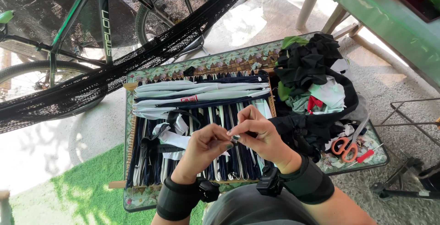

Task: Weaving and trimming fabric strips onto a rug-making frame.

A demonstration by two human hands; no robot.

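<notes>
My left hand (204, 148) and my right hand (260, 134) meet over a wooden weaving frame (129, 128) strung with dark blue and white fabric strips (201, 96). Both pinch the same thin dark strip (234, 138) between fingertips, the hands touching each other. Each wrist wears a black band with a small device. Several white and navy strips run crosswise at the frame's far end; loose white and black pieces (167, 131) lie to the left of my hands.
The frame lies on a floral-patterned table (215, 62). A heap of black, white, green and red fabric scraps (311, 78) sits to the right, with orange-handled scissors (347, 144) beside it. A bicycle (91, 23) and black netting (114, 69) stand behind; green turf lower left.
</notes>
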